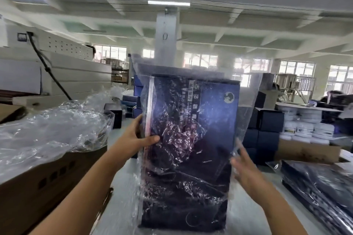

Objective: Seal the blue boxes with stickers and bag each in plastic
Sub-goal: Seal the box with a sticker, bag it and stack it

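Tall dark blue box point(219, 120), white lettering, round emblem, upright inside crinkled clear bag point(248, 120), left hand point(133, 137) in a firm grip on its edge, right hand point(246, 170) blurred, grip open

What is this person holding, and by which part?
The left hand grips the bagged blue box by its left edge, thumb across the front. The right hand, blurred, is at the right edge, fingers straight; whether it holds cannot be told.
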